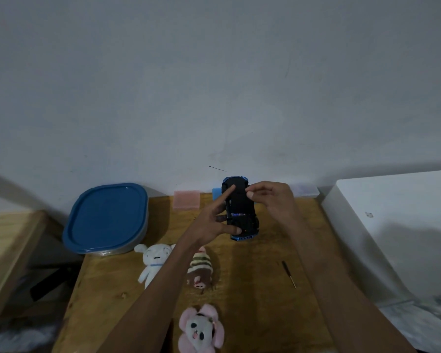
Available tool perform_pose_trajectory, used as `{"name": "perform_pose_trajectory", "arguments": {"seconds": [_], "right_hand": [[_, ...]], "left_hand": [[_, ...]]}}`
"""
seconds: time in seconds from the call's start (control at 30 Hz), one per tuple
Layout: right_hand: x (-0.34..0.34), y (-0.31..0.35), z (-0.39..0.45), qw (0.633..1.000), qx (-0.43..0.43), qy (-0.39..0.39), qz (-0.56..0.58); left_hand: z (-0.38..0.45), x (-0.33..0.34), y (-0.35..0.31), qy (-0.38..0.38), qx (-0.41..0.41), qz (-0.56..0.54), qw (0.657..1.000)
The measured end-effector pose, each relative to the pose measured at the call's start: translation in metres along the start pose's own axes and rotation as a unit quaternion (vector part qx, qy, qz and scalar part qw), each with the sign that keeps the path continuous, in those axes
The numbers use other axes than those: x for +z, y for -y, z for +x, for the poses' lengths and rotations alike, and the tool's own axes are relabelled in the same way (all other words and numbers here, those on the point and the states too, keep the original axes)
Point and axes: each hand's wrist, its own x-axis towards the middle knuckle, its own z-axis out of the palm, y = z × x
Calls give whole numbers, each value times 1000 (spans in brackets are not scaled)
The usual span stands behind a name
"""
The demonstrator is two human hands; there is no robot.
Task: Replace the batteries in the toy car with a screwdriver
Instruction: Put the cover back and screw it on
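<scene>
1. The toy car [240,208] is held up above the far part of the bench [252,301], belly side toward the camera. Its long side runs from near to far.
2. The left hand [214,220] grips the near end of the car, with one finger stretched out flat along the dark belly.
3. The right hand [267,197] is at the far right edge of the car. Its fingers [250,194] are pinched together on something small there; I cannot tell what, maybe the battery cover.
4. A battery seems to show in a slot across the middle of the belly.
5. The screwdriver [288,273] lies on the bench, near and to the right, well apart from both hands. The right hand is the closer one to it.
</scene>
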Motion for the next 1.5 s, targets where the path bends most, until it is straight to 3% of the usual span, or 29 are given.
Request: {"name": "perform_pose_trajectory", "arguments": {"seconds": [0.53,0.77,1.0,1.13,1.23,1.33,1.5], "right_hand": [[0,-4,-1,998,23,9,-51],[9,-15,0,983,-23,-70,-166],[13,-19,-6,978,-29,-120,-167],[14,-18,-8,981,-8,-137,-135],[11,-15,-10,986,68,-151,-15],[6,-13,-10,978,142,-135,75],[1,-29,-10,963,220,-96,123]], "left_hand": [[-2,6,-2,3,-6,1,1000],[-3,14,-3,1,7,-39,999],[0,19,-1,-12,17,-42,999],[1,22,-1,-16,22,-43,999],[3,24,1,-19,25,-41,999],[4,28,6,-17,20,-44,999],[5,35,16,-5,7,-36,999]]}}
